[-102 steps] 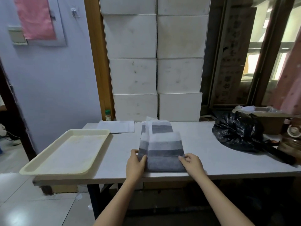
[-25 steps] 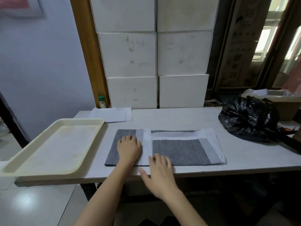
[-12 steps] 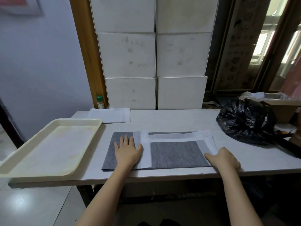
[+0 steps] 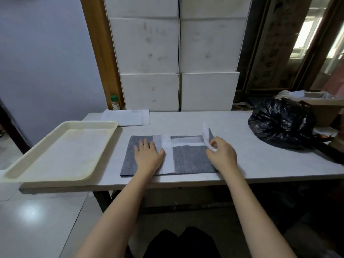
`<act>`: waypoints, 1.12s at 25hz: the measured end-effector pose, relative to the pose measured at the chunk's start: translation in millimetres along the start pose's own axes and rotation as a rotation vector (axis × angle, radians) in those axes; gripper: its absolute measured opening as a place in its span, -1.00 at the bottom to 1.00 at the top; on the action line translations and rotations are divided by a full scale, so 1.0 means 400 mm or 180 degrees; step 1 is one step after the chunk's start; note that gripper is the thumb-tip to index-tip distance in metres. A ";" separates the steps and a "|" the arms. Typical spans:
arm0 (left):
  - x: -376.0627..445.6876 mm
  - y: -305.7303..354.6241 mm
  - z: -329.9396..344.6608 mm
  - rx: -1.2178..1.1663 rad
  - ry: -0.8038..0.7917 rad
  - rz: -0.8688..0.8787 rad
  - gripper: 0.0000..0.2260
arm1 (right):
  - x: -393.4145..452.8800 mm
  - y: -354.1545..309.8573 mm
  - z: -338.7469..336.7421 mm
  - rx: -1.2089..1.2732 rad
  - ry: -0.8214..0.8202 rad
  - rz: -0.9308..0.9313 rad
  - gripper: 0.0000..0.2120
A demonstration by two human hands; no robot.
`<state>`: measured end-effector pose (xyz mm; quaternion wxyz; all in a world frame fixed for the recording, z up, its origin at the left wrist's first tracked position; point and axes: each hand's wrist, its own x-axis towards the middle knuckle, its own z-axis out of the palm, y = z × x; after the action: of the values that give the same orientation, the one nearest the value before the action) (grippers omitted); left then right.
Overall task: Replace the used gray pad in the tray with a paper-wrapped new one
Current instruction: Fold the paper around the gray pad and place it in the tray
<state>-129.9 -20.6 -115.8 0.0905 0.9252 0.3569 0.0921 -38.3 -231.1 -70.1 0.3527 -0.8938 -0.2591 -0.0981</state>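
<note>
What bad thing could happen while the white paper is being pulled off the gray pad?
The right hand pinches only the thin edge of the white paper, so it might tear. The gray pad lies near the table edge, held flat only by the left hand, so a hard pull might drag it off.

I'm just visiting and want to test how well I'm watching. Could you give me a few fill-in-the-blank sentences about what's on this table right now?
1. The left hand lies flat on the gray ____.
2. The right hand pinches a strip of white ____.
3. The cream tray at the table's left end holds ____ pad.
4. At the table's right end sits a black ____.

Missing words: pad; paper; no; bag
</note>
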 end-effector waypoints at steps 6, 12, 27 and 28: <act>0.003 -0.002 0.005 0.0086 0.0262 0.0142 -0.54 | -0.024 -0.037 0.089 -0.0476 -0.0382 -0.0579 -0.91; 0.005 -0.003 0.012 -0.0059 0.0442 0.0239 -0.63 | -0.052 -0.003 0.115 -0.0488 -0.0790 -0.0798 -0.89; 0.057 0.177 -0.009 -0.0205 0.0175 0.1467 -0.62 | -0.056 -0.015 0.121 -0.0725 -0.1466 -0.1423 -0.56; 0.063 0.203 0.003 -0.0279 0.0198 0.1502 -0.61 | -0.055 -0.015 0.121 -0.0757 -0.1472 -0.1441 -0.56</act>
<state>-58.9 -63.1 -95.5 0.0955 0.9748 0.1292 0.1545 -60.4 -203.1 -109.7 0.1473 -0.8471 -0.5106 0.0018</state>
